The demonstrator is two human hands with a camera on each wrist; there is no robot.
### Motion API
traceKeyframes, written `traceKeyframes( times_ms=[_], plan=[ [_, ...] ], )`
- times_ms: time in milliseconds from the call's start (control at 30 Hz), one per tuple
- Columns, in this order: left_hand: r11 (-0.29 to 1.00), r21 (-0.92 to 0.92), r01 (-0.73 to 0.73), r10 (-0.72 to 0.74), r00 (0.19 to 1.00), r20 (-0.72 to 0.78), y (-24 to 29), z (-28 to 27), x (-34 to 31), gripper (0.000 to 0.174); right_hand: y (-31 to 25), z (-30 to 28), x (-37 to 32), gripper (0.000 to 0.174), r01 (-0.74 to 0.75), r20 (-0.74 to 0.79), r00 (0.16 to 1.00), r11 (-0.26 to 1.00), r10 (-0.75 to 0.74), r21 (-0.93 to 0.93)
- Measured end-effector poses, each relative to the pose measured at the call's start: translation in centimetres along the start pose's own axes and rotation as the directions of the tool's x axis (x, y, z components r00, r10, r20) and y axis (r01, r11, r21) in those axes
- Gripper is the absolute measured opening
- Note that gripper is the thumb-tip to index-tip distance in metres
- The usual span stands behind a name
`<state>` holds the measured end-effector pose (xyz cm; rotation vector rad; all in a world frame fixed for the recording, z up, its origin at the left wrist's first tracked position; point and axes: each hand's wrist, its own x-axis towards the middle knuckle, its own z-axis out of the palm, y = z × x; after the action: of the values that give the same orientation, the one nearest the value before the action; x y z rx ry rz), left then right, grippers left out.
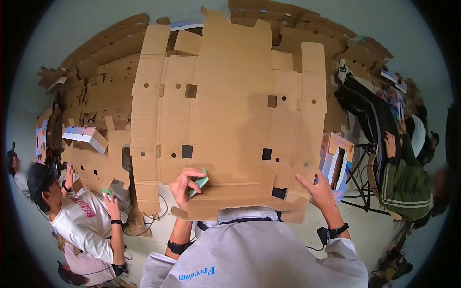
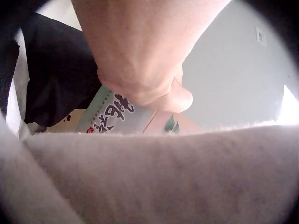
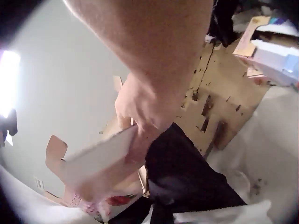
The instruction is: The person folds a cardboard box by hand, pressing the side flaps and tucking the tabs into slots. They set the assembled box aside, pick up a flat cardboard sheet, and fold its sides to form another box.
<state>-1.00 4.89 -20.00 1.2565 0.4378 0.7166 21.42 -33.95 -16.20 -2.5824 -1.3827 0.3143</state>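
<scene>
A large brown cardboard sheet [image 1: 230,110] with cut holes and fold lines lies before me, its near edge folded up in a strip [image 1: 240,206] against my body. At the near left corner my left hand [image 1: 186,186] pinches a small pale green flap [image 1: 199,184] between curled fingers. In the left wrist view, green and pink printed card [image 2: 114,112] with dark characters shows under that hand. My right hand [image 1: 321,193] grips the sheet's near right edge, thumb on the upper face. In the right wrist view, its fingers hold a pale panel [image 3: 98,158] of the cardboard.
To the left, a person in a white shirt [image 1: 86,216] handles another cardboard sheet [image 1: 96,91]. A folded printed box [image 1: 336,163] stands right of my sheet, near a black folding stand [image 1: 362,177]. Another person in a green top [image 1: 406,187] sits at far right.
</scene>
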Motion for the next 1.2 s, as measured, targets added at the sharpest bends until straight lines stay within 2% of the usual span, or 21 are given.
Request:
traceKeyframes(
  times_ms=[33, 133, 200, 267, 300, 367, 433, 533, 600, 700, 733, 833, 933, 1033, 1067, 1100, 1133, 1167, 1200],
  plan=[
    [1.0, 0.02, 0.002, -0.002, 1.0, 0.01, -0.1, -0.1, 0.0, 0.06, 0.0, 0.2, 0.1, 0.054, -0.031, -0.022, 0.999, 0.998, 0.033, 0.057],
    [0.998, 0.068, 0.01, -0.012, 1.0, 0.024, 0.0, -0.4, -0.1, 0.06, -0.4, 0.3, 0.7, 0.071, 0.092, -0.292, 0.956, 0.968, -0.02, 0.234],
    [0.997, 0.077, 0.015, -0.019, 0.999, 0.042, 0.1, -0.1, 0.1, 0.06, -0.7, 0.6, 0.4, 0.059, -0.113, -0.211, 0.959, 0.94, 0.187, 0.322],
    [0.997, 0.073, 0.011, -0.014, 0.999, 0.041, 0.1, 0.2, 0.4, 0.059, -1.9, 0.9, 0.4, 0.041, -0.199, -0.276, 0.893, 0.863, 0.355, 0.465],
    [0.997, 0.071, 0.009, -0.011, 0.999, 0.038, 0.1, 0.3, 0.4, 0.058, -5.1, -0.6, 2.4, 0.029, -0.164, -0.37, 0.826, 0.81, 0.425, 0.563],
    [0.998, 0.016, 0.054, -0.055, 0.997, 0.05, 0.3, 0.7, 0.5, 0.058, -6.9, -2.9, 3.9, 0.012, -0.065, -0.444, 0.818, 0.827, 0.365, 0.559],
    [0.998, -0.021, 0.066, -0.064, 0.995, 0.071, 0.2, 0.8, 0.5, 0.058, -6.8, -4.7, 4.1, 0.004, 0.062, -0.378, 0.922, 0.929, 0.088, 0.366],
    [0.996, -0.077, 0.053, -0.046, 0.994, 0.095, -0.5, 0.6, 0.6, 0.058, -8.9, -7.6, 6.0, 0.012, 0.226, -0.292, 0.945, 0.943, -0.151, 0.244],
    [0.984, -0.16, 0.079, -0.066, 0.994, 0.084, -0.7, 0.3, 0.5, 0.058, -9.2, -8.8, 7.1, 0.016, 0.313, -0.267, 0.93, 0.925, -0.252, 0.216],
    [0.974, -0.202, 0.107, -0.07, 0.981, 0.183, -1.0, 0.5, 0.5, 0.057, -10.4, -8.7, 9.7, 0.025, 0.425, -0.209, 0.895, 0.895, -0.394, 0.136],
    [0.979, -0.182, 0.093, -0.06, 0.982, 0.178, -1.0, 0.8, 0.4, 0.057, -11.0, -8.1, 10.5, 0.029, 0.458, -0.19, 0.881, 0.883, -0.434, 0.106],
    [0.986, -0.154, 0.067, -0.043, 0.987, 0.155, -0.7, 1.7, 0.2, 0.055, -11.9, -4.5, 13.2, 0.026, 0.508, -0.17, 0.848, 0.861, -0.502, -0.009],
    [0.985, -0.099, 0.14, -0.142, 0.99, -0.008, -0.2, 1.6, 0.4, 0.054, -11.9, -1.9, 13.9, 0.021, 0.425, -0.059, 0.903, 0.905, -0.425, -0.007],
    [0.973, 0.153, 0.173, -0.144, 0.972, -0.186, 3.7, 1.3, 1.0, 0.055, -10.5, -2.3, 13.7, 0.026, 0.484, -0.172, 0.868, 0.872, -0.467, 0.075],
    [0.913, 0.396, 0.102, -0.038, 0.985, -0.167, 5.3, 0.4, 1.3, 0.049, -10.2, -2.4, 13.2, 0.028, 0.436, -0.193, 0.89, 0.896, -0.414, 0.088],
    [0.79, 0.612, 0.023, 0.064, 0.991, -0.119, 6.6, -1.0, 1.7, 0.044, -9.8, -2.6, 12.8, 0.03, 0.39, -0.215, 0.907, 0.916, -0.362, 0.101],
    [0.639, 0.769, 0.029, 0.131, 0.981, -0.146, 7.2, -2.1, 1.8, 0.034, -9.3, -2.6, 12.5, 0.033, 0.348, -0.239, 0.919, 0.931, -0.314, 0.113],
    [0.455, 0.889, 0.049, 0.202, 0.967, -0.157, 7.8, -3.3, 1.8, 0.028, -8.8, -2.3, 12.1, 0.056, 0.331, -0.252, 0.923, 0.935, -0.292, 0.129],
    [0.248, 0.965, 0.079, 0.273, 0.951, -0.148, 8.3, -4.5, 1.8, 0.028, -9.1, -1.7, 11.8, 0.068, 0.246, -0.294, 0.941, 0.935, -0.168, 0.254]
  ],
)
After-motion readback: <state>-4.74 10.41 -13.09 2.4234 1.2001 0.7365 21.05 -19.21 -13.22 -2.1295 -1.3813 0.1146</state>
